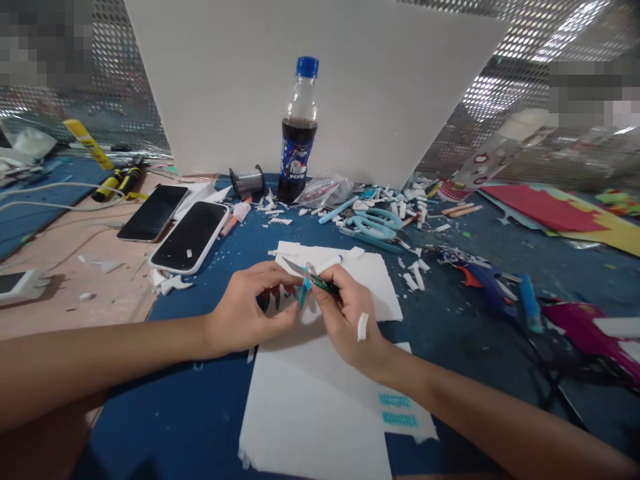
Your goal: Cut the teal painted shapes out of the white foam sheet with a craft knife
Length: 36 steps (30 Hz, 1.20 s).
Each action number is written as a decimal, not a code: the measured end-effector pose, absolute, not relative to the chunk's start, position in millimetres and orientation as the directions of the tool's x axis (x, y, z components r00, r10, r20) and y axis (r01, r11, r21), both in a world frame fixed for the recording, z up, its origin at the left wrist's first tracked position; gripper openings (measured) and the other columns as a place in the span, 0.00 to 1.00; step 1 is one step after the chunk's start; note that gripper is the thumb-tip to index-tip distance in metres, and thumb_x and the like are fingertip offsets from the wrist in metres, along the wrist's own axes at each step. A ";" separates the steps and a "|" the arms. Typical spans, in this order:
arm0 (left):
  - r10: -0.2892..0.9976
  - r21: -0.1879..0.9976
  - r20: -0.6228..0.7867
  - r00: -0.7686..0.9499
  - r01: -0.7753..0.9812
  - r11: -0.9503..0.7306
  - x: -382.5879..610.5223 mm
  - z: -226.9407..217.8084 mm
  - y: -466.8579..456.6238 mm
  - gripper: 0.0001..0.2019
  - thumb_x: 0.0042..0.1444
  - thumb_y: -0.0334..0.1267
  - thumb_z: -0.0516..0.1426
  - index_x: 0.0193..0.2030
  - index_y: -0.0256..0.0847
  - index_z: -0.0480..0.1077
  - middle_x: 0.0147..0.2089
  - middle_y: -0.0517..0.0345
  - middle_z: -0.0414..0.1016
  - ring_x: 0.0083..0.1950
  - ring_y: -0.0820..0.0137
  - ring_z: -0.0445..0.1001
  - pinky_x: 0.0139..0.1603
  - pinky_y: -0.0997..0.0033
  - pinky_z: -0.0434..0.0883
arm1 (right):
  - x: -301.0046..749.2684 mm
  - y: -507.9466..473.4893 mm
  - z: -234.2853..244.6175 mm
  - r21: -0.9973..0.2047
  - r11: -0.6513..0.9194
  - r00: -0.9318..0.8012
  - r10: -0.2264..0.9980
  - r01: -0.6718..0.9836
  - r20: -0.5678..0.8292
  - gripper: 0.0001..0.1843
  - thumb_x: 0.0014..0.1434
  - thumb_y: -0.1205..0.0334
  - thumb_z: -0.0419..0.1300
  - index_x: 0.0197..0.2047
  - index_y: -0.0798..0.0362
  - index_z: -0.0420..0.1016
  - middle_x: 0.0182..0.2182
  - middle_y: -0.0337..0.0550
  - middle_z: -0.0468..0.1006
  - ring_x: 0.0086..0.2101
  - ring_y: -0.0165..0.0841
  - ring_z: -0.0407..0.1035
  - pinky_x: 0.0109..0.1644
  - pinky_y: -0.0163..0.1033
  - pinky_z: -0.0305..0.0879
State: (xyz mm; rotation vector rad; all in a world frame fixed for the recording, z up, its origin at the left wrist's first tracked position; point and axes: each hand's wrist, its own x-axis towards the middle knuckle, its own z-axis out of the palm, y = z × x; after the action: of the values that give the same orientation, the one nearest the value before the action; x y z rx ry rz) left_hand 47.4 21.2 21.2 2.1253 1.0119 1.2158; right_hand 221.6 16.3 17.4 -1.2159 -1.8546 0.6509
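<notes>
Here, left hand (pixel 245 307): curled closed, thumb and fingertips pinching a teal scrap (pixel 303 292) just above the sheet.
Right hand (pixel 350 313): closed round a knife (pixel 323 285), held much like a pen. The grey blade points up and left, past the left fingertips.
Scrap: between the two hands, over the middle of the desk (pixel 190 413). Fingers hide most of it, so its shape cannot be told.
Scrap, handling: probably very light, thin and soft, quick to bend or tear and easy to drop. A pinch at its edges, close to the blade but out of its line, looks the safest hold.
Knife, handling: likely light and stiff, with a sharp edge. The dark green handle is the place to grip, never the bare blade.
Chip (pixel 362 326): a white bit clinging to the back of the right hand.
Sheet (pixel 310 407): white, flat under both hands, with two teal patches (pixel 397 410) near the right wrist.
Desk: blue, strewn with white cuttings.
Left of the hands: two phones (pixel 191 237), face up, side by side.
Behind: a bottle (pixel 299 127) upright against a white board (pixel 380 80), with scissors (pixel 375 223) lying near it.
Right: a glue gun (pixel 493 280), well apart from the hands.
</notes>
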 end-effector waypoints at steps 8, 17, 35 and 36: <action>0.791 0.723 0.525 0.314 0.325 -0.609 47.6 17.9 20.2 0.06 0.48 0.30 0.59 0.30 0.27 0.76 0.25 0.52 0.74 0.24 0.77 0.69 0.24 0.81 0.67 | 222.0 17.1 18.2 -0.748 0.420 -0.230 0.908 0.514 0.351 0.09 0.60 0.62 0.50 0.28 0.51 0.58 0.18 0.33 0.55 0.22 0.30 0.54 0.27 0.35 0.50; 0.913 0.875 0.357 0.198 0.273 -0.401 47.3 18.5 25.0 0.06 0.51 0.34 0.55 0.31 0.34 0.73 0.28 0.58 0.68 0.25 0.76 0.64 0.24 0.77 0.64 | 223.4 17.1 19.4 -0.768 0.375 -0.210 0.927 0.519 0.311 0.11 0.61 0.58 0.50 0.28 0.52 0.61 0.21 0.36 0.61 0.23 0.30 0.58 0.27 0.36 0.52; 0.929 0.902 0.325 0.177 0.237 -0.361 44.9 15.9 23.7 0.06 0.53 0.35 0.56 0.30 0.37 0.72 0.30 0.57 0.70 0.27 0.74 0.65 0.25 0.74 0.63 | 221.9 14.5 20.8 -0.707 0.441 -0.241 0.897 0.553 0.371 0.09 0.61 0.63 0.50 0.28 0.51 0.58 0.18 0.34 0.57 0.24 0.31 0.56 0.27 0.36 0.49; 0.928 0.899 0.331 0.173 0.242 -0.366 45.0 15.8 23.8 0.06 0.54 0.35 0.56 0.30 0.37 0.72 0.29 0.57 0.70 0.26 0.74 0.64 0.25 0.74 0.63 | 222.0 14.1 20.8 -0.703 0.442 -0.246 0.896 0.558 0.369 0.08 0.60 0.64 0.50 0.28 0.50 0.58 0.18 0.34 0.57 0.23 0.31 0.56 0.27 0.36 0.49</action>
State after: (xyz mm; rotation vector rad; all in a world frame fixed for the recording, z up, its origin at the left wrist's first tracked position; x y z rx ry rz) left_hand 45.0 23.8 15.8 1.7419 1.1151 1.2259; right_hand 222.0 14.1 20.8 -1.2228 -1.9324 0.5636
